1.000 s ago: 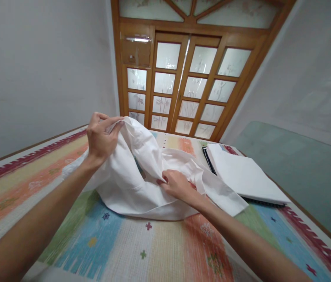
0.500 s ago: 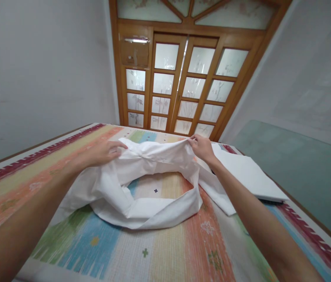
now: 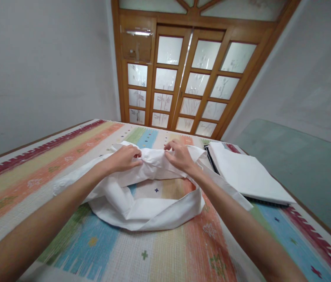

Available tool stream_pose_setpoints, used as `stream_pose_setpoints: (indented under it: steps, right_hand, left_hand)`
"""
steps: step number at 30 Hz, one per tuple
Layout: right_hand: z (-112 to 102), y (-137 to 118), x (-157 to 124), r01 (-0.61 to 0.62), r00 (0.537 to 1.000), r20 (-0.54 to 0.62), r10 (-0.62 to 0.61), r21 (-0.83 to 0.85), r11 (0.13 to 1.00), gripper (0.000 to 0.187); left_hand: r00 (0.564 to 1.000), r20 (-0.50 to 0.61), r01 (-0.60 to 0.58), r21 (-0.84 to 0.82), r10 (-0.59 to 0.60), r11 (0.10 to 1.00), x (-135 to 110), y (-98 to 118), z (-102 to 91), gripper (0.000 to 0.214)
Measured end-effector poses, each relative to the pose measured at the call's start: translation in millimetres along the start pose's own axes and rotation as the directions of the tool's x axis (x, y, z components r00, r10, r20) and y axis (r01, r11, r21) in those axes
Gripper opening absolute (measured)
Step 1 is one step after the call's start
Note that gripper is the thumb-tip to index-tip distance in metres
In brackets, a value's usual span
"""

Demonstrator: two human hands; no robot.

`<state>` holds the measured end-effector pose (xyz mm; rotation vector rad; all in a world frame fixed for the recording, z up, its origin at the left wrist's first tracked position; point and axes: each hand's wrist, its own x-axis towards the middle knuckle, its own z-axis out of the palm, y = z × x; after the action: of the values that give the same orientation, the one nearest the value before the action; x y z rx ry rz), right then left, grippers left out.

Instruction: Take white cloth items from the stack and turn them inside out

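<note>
Touching far edge of loose, looped white fabric (image 3: 156, 218), mid-scene on multicoloured striped cover (image 3: 132, 254), with curled left hand (image 3: 127, 157) and curled right hand (image 3: 179, 155); cannot tell if pinching. Spaced apart, apparently to keep edge spread. Farther right: folded white cloth (image 3: 247, 174).

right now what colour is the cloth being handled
The cloth is white, clearest in the head view.

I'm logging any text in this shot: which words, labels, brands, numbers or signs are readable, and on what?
None can be read.
White cloth and folded white stack: no lettering visible.
Brown door panel: small pale mark, too small to read.
Striped cover: decorative motifs, no visible writing.
</note>
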<state>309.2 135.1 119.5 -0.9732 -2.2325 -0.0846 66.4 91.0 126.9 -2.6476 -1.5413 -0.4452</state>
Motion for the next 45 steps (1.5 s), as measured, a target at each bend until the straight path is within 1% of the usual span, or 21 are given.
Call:
stream_pose_setpoints:
  steps: [2,3,5,8,11,15,18,22,26,29,30,32,34,35,36,38,40,42,45]
  right_hand:
    - [7.2,-18.6,-3.4,0.080,0.995,0.056,-0.087,0.115,0.990,0.005]
    - [10.7,-26.7,-5.0,0.100,0.991,0.078,-0.111,0.138,0.985,0.005]
    - [17.2,-39.4,-7.5,0.109,0.987,0.105,-0.122,0.121,0.987,0.012]
    - [24.7,-49.6,-8.9,0.059,0.992,0.110,-0.061,0.019,0.998,0.020]
    - [29.2,-53.6,-8.5,-0.011,0.994,0.112,0.017,-0.058,0.998,0.020]
    - [33.7,-55.3,-8.8,-0.071,0.993,0.089,0.078,-0.079,0.994,0.018]
    - [34.5,-53.2,-9.8,-0.108,0.992,0.069,0.109,-0.021,0.994,0.018]
    - [29.4,-46.5,-12.1,-0.127,0.990,0.084,0.115,0.156,0.980,0.024]
    - [27.8,-39.5,-18.0,-0.157,0.985,0.127,0.118,0.362,0.919,0.025]
    - [34.8,-35.4,-24.0,-0.232,0.972,0.150,0.181,0.488,0.841,0.025]
    - [38.0,-34.5,-25.8,-0.274,0.961,0.177,0.211,0.528,0.804,0.025]
    - [43.7,-33.2,-28.6,-0.364,0.930,0.271,0.248,0.591,0.720,0.024]
    - [46.8,-32.8,-30.0,-0.418,0.904,0.356,0.238,0.610,0.673,0.023]
    - [47.3,-32.8,-30.3,-0.416,0.901,0.372,0.222,0.604,0.680,0.024]
    - [47.3,-32.8,-30.2,-0.394,0.908,0.367,0.201,0.588,0.707,0.025]
    - [46.6,-32.9,-29.6,-0.309,0.935,0.320,0.154,0.520,0.797,0.026]
    - [46.8,-33.0,-28.9,-0.216,0.957,0.267,0.113,0.401,0.890,0.025]
    - [48.6,-32.9,-28.8,-0.142,0.969,0.232,0.084,0.248,0.958,0.022]
    - [52.8,-32.4,-30.2,-0.054,0.974,0.223,0.038,0.067,0.996,0.018]
  left_hand:
    - [0.999,-0.026,-0.039,-0.133,0.035,0.990,1.1,0.9,1.9,0.022]
    - [0.998,-0.050,-0.050,-0.197,0.041,0.979,0.8,1.7,2.8,0.021]
    - [0.994,-0.099,-0.073,-0.311,0.044,0.947,-1.2,4.3,4.1,0.019]
    - [0.988,-0.148,-0.108,-0.417,0.050,0.903,-4.8,9.8,4.9,0.012]
    - [0.986,-0.165,-0.113,-0.461,0.040,0.880,-6.7,15.2,5.2,0.009]
    - [0.975,-0.221,-0.123,-0.483,0.016,0.867,-5.3,18.5,9.3,0.014]
    - [0.967,-0.252,-0.104,-0.495,-0.028,0.863,-3.0,18.7,16.8,0.023]
    - [0.950,-0.308,-0.103,-0.461,-0.050,0.881,-2.1,18.8,28.1,0.025]
    - [0.946,-0.323,-0.103,-0.391,-0.031,0.915,-2.2,21.6,34.7,0.021]
    - [0.944,-0.327,-0.088,-0.377,-0.044,0.922,-1.8,25.8,38.1,0.023]
    - [0.945,-0.322,-0.074,-0.389,-0.060,0.918,-1.8,27.3,39.5,0.024]
    - [0.949,-0.300,-0.041,-0.436,-0.102,0.899,-2.4,30.5,42.6,0.025]
    - [0.952,-0.270,-0.004,-0.488,-0.147,0.873,-3.7,33.2,46.0,0.027]
    - [0.952,-0.256,0.014,-0.507,-0.166,0.862,-4.4,34.3,47.8,0.028]
    - [0.952,-0.245,0.028,-0.522,-0.182,0.852,-5.1,35.1,49.4,0.029]
    - [0.952,-0.232,0.045,-0.541,-0.201,0.840,-6.1,36.1,52.3,0.029]
    - [0.952,-0.228,0.049,-0.549,-0.206,0.834,-6.5,35.8,54.5,0.029]
    - [0.955,-0.219,0.051,-0.547,-0.202,0.836,-6.5,34.4,56.2,0.029]
    - [0.965,-0.187,0.054,-0.550,-0.186,0.833,-6.7,30.9,58.8,0.030]
